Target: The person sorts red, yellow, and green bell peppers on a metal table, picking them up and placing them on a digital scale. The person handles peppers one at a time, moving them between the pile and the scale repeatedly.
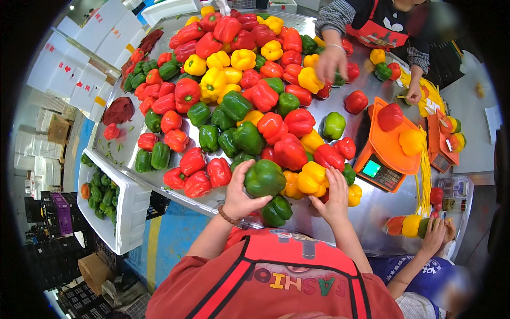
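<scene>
At the near edge of the heap, my left hand [241, 194] curls round a large green bell pepper [264, 178], thumb along its underside. My right hand [333, 196] grips a yellow bell pepper [313, 179] from its right side. Another yellow pepper [291, 185] sits between the two. Below my left hand's pepper lies a darker green pepper [277, 211], close to my apron. Red peppers [290, 151] press against the far side of the ones I hold. A small yellow pepper [354, 195] rests just right of my right hand.
Mixed peppers cover the metal table [353, 133]. An orange scale [392, 141] bearing a red and a yellow pepper stands at right, near yellow net bags [423, 175]. A white foam box [133, 207] of green peppers stands at left. Co-workers' hands [332, 63] are across and at right.
</scene>
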A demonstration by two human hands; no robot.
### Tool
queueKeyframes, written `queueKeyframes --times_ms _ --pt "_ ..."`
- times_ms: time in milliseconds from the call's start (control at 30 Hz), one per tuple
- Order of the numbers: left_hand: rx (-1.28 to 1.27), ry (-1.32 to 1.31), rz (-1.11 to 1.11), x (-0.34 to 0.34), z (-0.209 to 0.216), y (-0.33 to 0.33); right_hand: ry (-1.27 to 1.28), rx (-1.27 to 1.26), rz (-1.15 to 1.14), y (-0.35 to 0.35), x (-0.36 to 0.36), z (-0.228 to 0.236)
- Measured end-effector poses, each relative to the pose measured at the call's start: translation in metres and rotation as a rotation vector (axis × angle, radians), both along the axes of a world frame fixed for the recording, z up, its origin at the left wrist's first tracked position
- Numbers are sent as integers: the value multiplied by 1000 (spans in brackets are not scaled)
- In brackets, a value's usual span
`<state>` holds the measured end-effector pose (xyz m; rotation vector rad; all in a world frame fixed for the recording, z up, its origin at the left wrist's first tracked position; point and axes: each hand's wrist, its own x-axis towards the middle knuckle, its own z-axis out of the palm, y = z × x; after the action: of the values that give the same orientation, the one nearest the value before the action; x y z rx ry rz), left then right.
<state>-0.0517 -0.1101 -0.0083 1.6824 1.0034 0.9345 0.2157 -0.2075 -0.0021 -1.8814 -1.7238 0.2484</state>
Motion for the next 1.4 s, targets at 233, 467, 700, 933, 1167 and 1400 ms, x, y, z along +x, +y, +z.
queueKeyframes --times_ms 233,467,700,933,1167,1400 --pt "166 250 -66 23 10 25 20 144 124 -2 -12 19" --pt "10 430 273 16 -24 123 159 107 288 10 -37 33" --pt "-110 114 254 19 -33 135 252 163 208 10 -23 34" --pt "-267 -671 164 36 52 68 464 254 228 20 -24 50" --pt "-534 -825 -204 102 51 -5 513 539 237 35 -24 49" --pt "-366 -574 -254 66 46 20 777 576 -449 14 84 47"
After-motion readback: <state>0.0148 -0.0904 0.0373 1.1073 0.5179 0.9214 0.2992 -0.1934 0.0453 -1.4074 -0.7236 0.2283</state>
